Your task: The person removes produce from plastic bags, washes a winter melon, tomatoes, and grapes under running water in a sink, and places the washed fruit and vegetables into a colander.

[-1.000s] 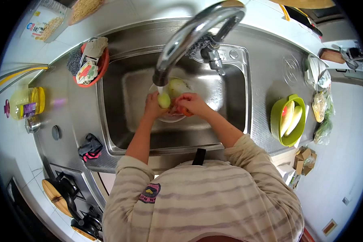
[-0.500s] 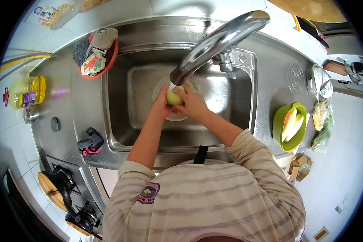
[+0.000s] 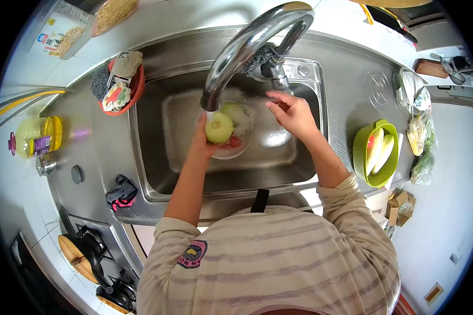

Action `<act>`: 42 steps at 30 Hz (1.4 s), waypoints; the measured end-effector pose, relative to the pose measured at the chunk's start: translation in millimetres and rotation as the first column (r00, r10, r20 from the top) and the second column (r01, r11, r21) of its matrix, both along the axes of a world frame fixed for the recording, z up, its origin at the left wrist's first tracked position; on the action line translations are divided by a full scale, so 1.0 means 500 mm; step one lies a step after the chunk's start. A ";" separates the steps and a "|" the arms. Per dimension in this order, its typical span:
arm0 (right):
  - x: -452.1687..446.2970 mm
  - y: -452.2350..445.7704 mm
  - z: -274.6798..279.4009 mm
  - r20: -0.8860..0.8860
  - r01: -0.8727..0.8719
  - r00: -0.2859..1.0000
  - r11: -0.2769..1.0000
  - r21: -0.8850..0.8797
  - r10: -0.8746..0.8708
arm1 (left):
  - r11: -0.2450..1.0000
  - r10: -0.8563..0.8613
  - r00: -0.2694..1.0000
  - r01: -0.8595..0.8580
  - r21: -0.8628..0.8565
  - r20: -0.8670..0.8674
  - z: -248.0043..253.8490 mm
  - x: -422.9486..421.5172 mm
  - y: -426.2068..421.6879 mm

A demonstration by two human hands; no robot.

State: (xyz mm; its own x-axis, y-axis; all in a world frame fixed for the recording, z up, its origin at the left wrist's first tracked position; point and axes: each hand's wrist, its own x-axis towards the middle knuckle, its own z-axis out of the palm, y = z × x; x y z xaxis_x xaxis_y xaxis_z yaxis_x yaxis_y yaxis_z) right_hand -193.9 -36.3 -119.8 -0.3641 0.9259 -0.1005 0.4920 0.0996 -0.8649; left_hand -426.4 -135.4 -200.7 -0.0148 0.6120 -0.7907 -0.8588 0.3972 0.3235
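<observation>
My left hand (image 3: 202,140) is closed around a round pale green onion (image 3: 218,128), its ring-shaped end facing up, under the mouth of the chrome faucet (image 3: 231,50). Below it in the sink (image 3: 178,173) stands a clear bowl (image 3: 244,149) with another pale green piece (image 3: 235,111) and something reddish (image 3: 233,142) that I cannot make out. My right hand (image 3: 294,116) is raised over the sink's right half, fingers apart and holding nothing. Its fingertips are just below the faucet's lever (image 3: 279,83).
A red basket (image 3: 137,86) with scrubbers stands at the sink's upper left corner. A green basin (image 3: 360,152) with long pale vegetables (image 3: 382,155) sits on the right counter. At left are an oil jug (image 3: 42,136) and a dark cloth (image 3: 122,191).
My right hand has let go of the onion and moved right and up toward the faucet lever. The left hand keeps the onion. The view has shifted slightly.
</observation>
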 end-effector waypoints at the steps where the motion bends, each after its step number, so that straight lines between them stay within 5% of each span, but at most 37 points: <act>1: 0.006 0.005 0.007 0.015 0.031 0.999 0.997 0.075 -0.032 | 0.998 0.004 0.998 -0.008 -0.058 -0.055 0.021 0.001 0.002; 3: 0.019 0.030 0.036 0.196 0.239 0.951 0.971 0.024 -0.239 | 1.000 -0.014 0.999 0.013 -0.019 -0.041 0.003 -0.010 -0.004; 4: 0.030 0.043 0.046 0.136 0.296 0.945 0.955 0.034 -0.298 | 0.999 -0.027 0.999 0.027 0.016 -0.032 0.002 -0.010 -0.003; 5: 0.052 0.065 0.000 0.146 0.253 0.944 0.934 0.251 -0.295 | 0.999 -0.031 0.999 0.032 0.017 -0.032 0.000 -0.008 -0.001; 8: 0.082 0.097 -0.007 -0.185 0.200 0.951 0.950 -0.240 -0.247 | 0.996 -0.004 1.000 0.002 0.084 0.015 0.004 -0.008 0.003; 15: 0.082 0.087 -0.033 -0.281 0.218 0.919 0.949 -0.226 -0.278 | 0.992 -0.038 0.999 0.036 0.122 0.020 0.009 -0.009 -0.004; 17: 0.076 0.043 -0.029 -0.325 0.435 0.798 0.859 -0.271 -0.507 | 0.987 -0.050 0.998 0.043 0.157 0.041 0.010 -0.011 -0.007; 19: 0.065 -0.015 -0.077 -0.400 0.432 0.719 0.816 -0.384 -0.569 | 0.956 -0.136 0.987 0.152 0.253 -0.080 0.015 -0.010 -0.006; 22: -0.001 -0.091 -0.117 -0.175 0.181 0.904 0.721 -0.669 -0.389 | 0.973 -0.124 0.987 0.141 0.183 -0.102 0.001 -0.003 -0.017; 23: -0.030 -0.104 -0.149 -0.242 0.038 0.883 0.575 -0.817 -0.403 | 0.963 -0.109 0.990 0.127 0.239 -0.088 -0.008 -0.002 -0.018; 24: -0.058 -0.103 -0.043 -0.432 -0.256 0.746 0.381 -0.888 -0.506 | 0.948 -0.103 0.993 0.118 0.296 -0.066 -0.019 -0.005 -0.018; 25: -0.095 -0.121 -0.138 -0.465 -0.365 0.642 0.291 -0.884 -0.609 | 0.968 -0.086 0.994 0.100 0.228 -0.067 -0.011 -0.004 -0.019; 26: -0.115 -0.122 -0.103 -0.392 -0.282 0.691 0.273 -0.920 -0.607 | 0.984 -0.071 0.994 0.083 0.160 -0.081 0.005 -0.006 -0.016; 28: -0.142 -0.124 -0.056 -0.514 -0.369 0.680 0.361 -0.856 -0.523 | 0.993 0.015 0.994 -0.002 0.122 -0.107 0.012 -0.024 -0.012; 31: -0.194 -0.095 -0.021 -0.500 -0.371 0.779 0.365 -0.854 -0.377 | 0.959 -0.049 0.988 0.089 0.270 -0.149 -0.007 -0.076 -0.018; 33: -0.257 -0.082 -0.052 -0.533 -0.389 0.748 0.390 -0.835 -0.395 | 0.945 -0.151 0.949 0.221 0.242 -0.278 -0.046 -0.105 -0.026; 34: -0.270 -0.080 -0.048 -0.562 -0.411 0.721 0.403 -0.817 -0.405 | 0.865 -0.228 0.944 0.308 0.395 -0.237 -0.046 -0.112 -0.031; 38: -0.285 -0.074 -0.018 -0.579 -0.392 0.670 0.441 -0.808 -0.465 | 0.806 -0.179 0.968 0.246 0.539 -0.174 -0.077 -0.107 -0.042; 41: -0.276 -0.069 -0.095 -0.569 -0.195 0.763 0.732 -0.653 -0.305 | 0.751 -0.148 0.983 0.186 0.633 -0.112 -0.064 -0.077 -0.031; 42: -0.263 -0.068 -0.117 -0.537 -0.114 0.792 0.794 -0.597 -0.290 | 0.824 -0.175 0.975 0.221 0.522 -0.135 -0.006 -0.044 -0.019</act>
